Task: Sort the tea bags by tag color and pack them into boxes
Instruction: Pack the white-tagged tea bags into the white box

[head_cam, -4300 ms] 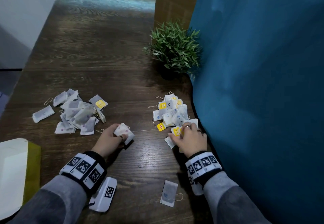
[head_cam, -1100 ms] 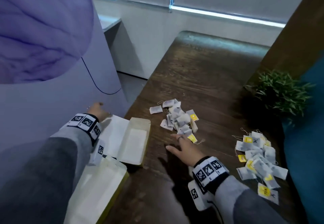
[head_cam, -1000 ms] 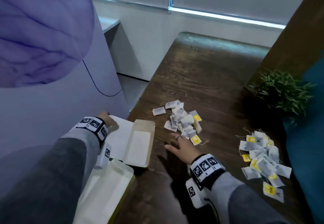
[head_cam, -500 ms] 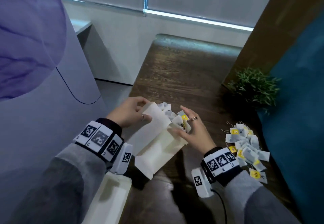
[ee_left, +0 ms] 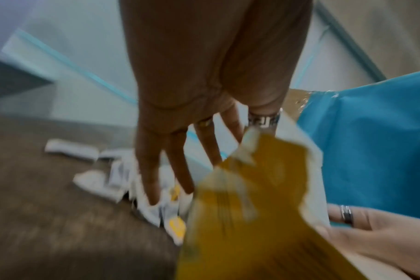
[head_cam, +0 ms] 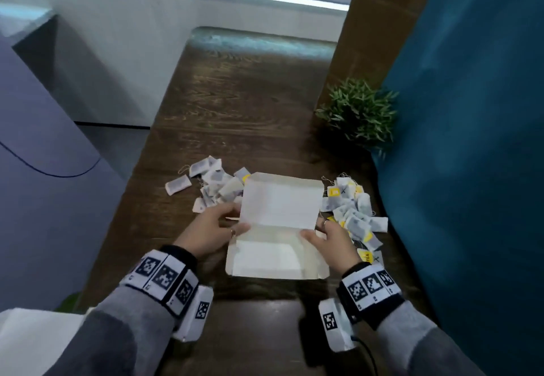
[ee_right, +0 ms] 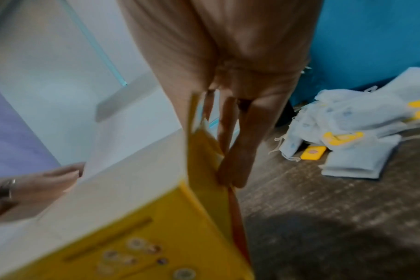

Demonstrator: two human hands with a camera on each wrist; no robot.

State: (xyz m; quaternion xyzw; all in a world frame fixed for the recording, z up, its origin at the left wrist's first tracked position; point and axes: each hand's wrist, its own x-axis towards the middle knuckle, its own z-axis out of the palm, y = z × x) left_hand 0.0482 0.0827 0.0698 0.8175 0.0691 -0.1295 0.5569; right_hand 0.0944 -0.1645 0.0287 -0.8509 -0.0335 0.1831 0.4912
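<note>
An open tea box [head_cam: 273, 261], white inside and yellow outside [ee_right: 144, 236], sits low over the table between two piles, its lid [head_cam: 279, 205] standing up. My left hand [head_cam: 232, 222] grips its left end, thumb on the lid's inner corner and fingers [ee_left: 180, 161] straight along the yellow side [ee_left: 252, 208]. At the right end my right hand [head_cam: 315, 230] pinches it the same way, fingers [ee_right: 237, 151] behind the side flap. A pile of tea bags [head_cam: 212, 184] lies left of the box. Yellow-tagged tea bags [head_cam: 350, 210] [ee_right: 348, 128] lie to its right.
A small potted plant [head_cam: 359, 113] stands at the back right against a blue panel [head_cam: 456, 169]. A second open box [head_cam: 29, 340] shows at the lower left, off the table's edge. The dark wooden table [head_cam: 241, 110] stretches away beyond the piles.
The box has come from the left edge to the middle between the piles and turned square to me, lid up. Both hands now hold its ends.
</note>
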